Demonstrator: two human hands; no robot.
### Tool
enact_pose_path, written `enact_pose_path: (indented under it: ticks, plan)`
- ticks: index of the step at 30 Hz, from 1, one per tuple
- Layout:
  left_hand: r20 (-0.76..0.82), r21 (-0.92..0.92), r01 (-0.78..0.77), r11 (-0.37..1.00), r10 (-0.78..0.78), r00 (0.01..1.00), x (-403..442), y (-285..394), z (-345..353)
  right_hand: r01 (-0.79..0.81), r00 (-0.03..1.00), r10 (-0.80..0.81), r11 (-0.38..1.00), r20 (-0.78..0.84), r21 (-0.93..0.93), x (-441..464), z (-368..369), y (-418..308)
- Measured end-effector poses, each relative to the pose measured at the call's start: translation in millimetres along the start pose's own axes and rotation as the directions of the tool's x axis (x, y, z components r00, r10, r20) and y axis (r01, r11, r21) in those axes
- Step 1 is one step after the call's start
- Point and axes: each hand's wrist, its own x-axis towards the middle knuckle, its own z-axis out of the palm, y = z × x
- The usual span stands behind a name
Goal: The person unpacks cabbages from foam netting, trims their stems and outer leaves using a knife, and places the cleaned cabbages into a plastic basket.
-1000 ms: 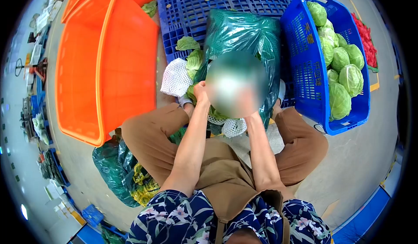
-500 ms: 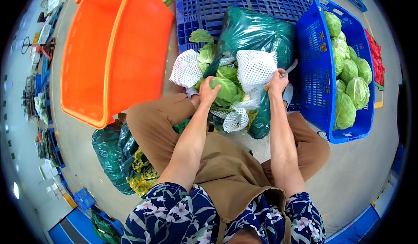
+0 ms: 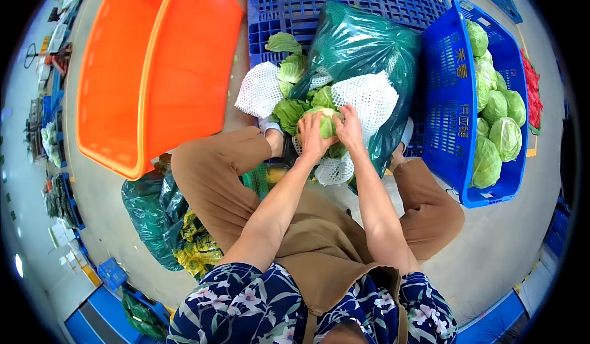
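Between my knees, my left hand (image 3: 313,137) wraps round the left side of a pale green cabbage (image 3: 327,123), its cut stem end facing up. My right hand (image 3: 350,130) grips the same cabbage from the right, fingers curled at its top. Loose outer leaves (image 3: 290,112) lie just left of it. White foam netting (image 3: 371,97) rests behind my right hand on a green plastic bag (image 3: 362,43). A second piece of white netting (image 3: 259,91) sits to the left. The underside of the cabbage is hidden by my hands.
A blue basket (image 3: 450,107) at the right holds several cabbages (image 3: 505,138). A large orange tub (image 3: 153,67) stands at the left. Behind lies a blue pallet (image 3: 279,9). Green and yellow bags (image 3: 147,215) lie by my left knee, and a red bag (image 3: 531,92) lies beyond the basket.
My right hand has come left from the netting onto the cabbage. The grey curved tool seen at that hand earlier no longer shows. The cabbage is turned, stem end up.
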Motion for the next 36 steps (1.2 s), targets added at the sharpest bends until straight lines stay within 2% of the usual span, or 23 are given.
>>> enact_pose_path:
  ticks: [1, 3, 4, 5, 7, 9, 10, 11, 14, 15, 18, 19, 21, 22, 23, 25, 26, 27, 30, 31, 34, 36]
  plan:
    - [0.038, -0.015, -0.046, 0.999, 0.047, 0.998, 0.8, 8.2, -0.6, -0.136, 0.99, 0.131, 0.987, 0.059, 0.086, -4.4, -3.0, 7.1]
    - [0.083, -0.254, -0.02, 0.967, 0.042, 0.996, 4.8, 0.2, 1.2, -0.404, 0.91, 0.362, 0.885, 0.204, 0.232, -13.0, -11.5, 18.7]
    - [0.106, -0.368, -0.002, 0.93, 0.045, 0.993, 6.0, -7.5, 4.8, -0.407, 0.905, 0.359, 0.888, 0.23, 0.213, -14.9, -18.2, 24.1]
    - [0.095, -0.369, 0.045, 0.928, -0.011, 0.995, 6.1, -13.1, 10.3, -0.407, 0.9, 0.354, 0.893, 0.255, 0.195, -15.5, -25.1, 30.1]
    - [0.11, -0.209, 0.202, 0.957, -0.182, 0.977, 7.3, -8.4, 21.7, -0.447, 0.873, 0.399, 0.885, 0.28, 0.133, -17.2, -28.3, 34.6]
    - [0.151, -0.105, 0.315, 0.943, -0.298, 0.943, 12.5, -12.0, 29.7, -0.382, 0.85, 0.415, 0.91, 0.325, -0.163, -8.9, -37.6, 32.5]
    - [0.158, -0.108, 0.299, 0.948, -0.281, 0.947, 16.6, -14.6, 30.9, -0.331, 0.834, 0.428, 0.892, 0.347, -0.307, -2.8, -47.4, 22.6]
    - [0.166, -0.11, 0.284, 0.953, -0.264, 0.95, 20.6, -17.0, 31.8, -0.327, 0.877, 0.406, 0.896, 0.257, -0.302, -1.9, -57.1, 6.8]
    - [0.187, -0.083, 0.257, 0.963, -0.238, 0.953, 25.9, -17.7, 37.3, -0.271, 0.894, 0.366, 0.9, 0.257, -0.341, 3.4, -61.1, 0.8]
    - [0.208, -0.078, 0.259, 0.963, -0.238, 0.949, 27.7, -14.6, 35.1, -0.265, 0.922, 0.33, 0.92, 0.204, -0.289, 3.5, -58.1, 6.6]
    - [0.275, -0.086, 0.202, 0.976, -0.172, 0.946, 27.1, -24.3, 32.2, -0.454, 0.824, 0.428, 0.891, 0.37, -0.019, 2.3, -48.7, 30.6]
    - [0.305, -0.119, 0.172, 0.978, -0.128, 0.943, 25.8, -33.1, 29.4, -0.701, 0.621, 0.555, 0.709, 0.554, 0.077, 10.1, -58.5, 18.3]
    - [0.385, -0.204, 0.154, 0.967, -0.065, 0.92, 25.7, -48.8, 21.4, -0.648, 0.647, 0.528, 0.761, 0.55, 0.031, 12.5, -57.2, 15.5]
    - [0.403, -0.173, 0.144, 0.974, -0.063, 0.913, 25.0, -52.5, 19.2, -0.621, 0.657, 0.515, 0.784, 0.551, 0.008, 12.4, -55.4, 13.1]
    - [0.423, -0.141, 0.135, 0.981, -0.063, 0.904, 22.9, -55.8, 17.3, -0.597, 0.649, 0.564, 0.793, 0.511, -0.117, 14.9, -45.1, 7.5]
    - [0.459, -0.099, 0.12, 0.988, -0.061, 0.886, 22.4, -56.1, 10.6, -0.323, 0.82, 0.431, 0.892, 0.377, -0.316, 6.4, -23.5, 13.3]
    - [0.476, -0.09, 0.118, 0.989, -0.061, 0.877, 21.2, -54.2, 8.3, -0.18, 0.886, 0.333, 0.887, 0.321, -0.425, 3.4, -16.2, 21.1]
    - [0.493, -0.081, 0.116, 0.99, -0.061, 0.868, 19.9, -55.3, 7.8, -0.208, 0.877, 0.353, 0.891, 0.327, -0.403, 2.9, -19.8, 21.0]
    - [0.54, -0.085, 0.068, 0.994, -0.012, 0.842, 20.7, -62.1, 4.7, -0.49, 0.719, 0.478, 0.863, 0.505, -0.12, 7.4, -38.0, 28.4]
    - [0.536, -0.084, 0.06, 0.995, -0.006, 0.844, 19.5, -61.1, 5.5, -0.39, 0.739, 0.416, 0.906, 0.529, -0.168, 10.5, -43.2, 28.0]
    - [0.532, -0.081, 0.037, 0.996, 0.012, 0.847, 16.2, -58.1, 5.7, -0.206, 0.76, 0.362, 0.922, 0.54, -0.329, 18.7, -46.8, 19.8]
    - [0.54, -0.084, 0.017, 0.996, 0.031, 0.841, 16.3, -57.1, 1.8, -0.181, 0.751, 0.382, 0.904, 0.539, -0.388, 20.3, -46.9, 11.0]
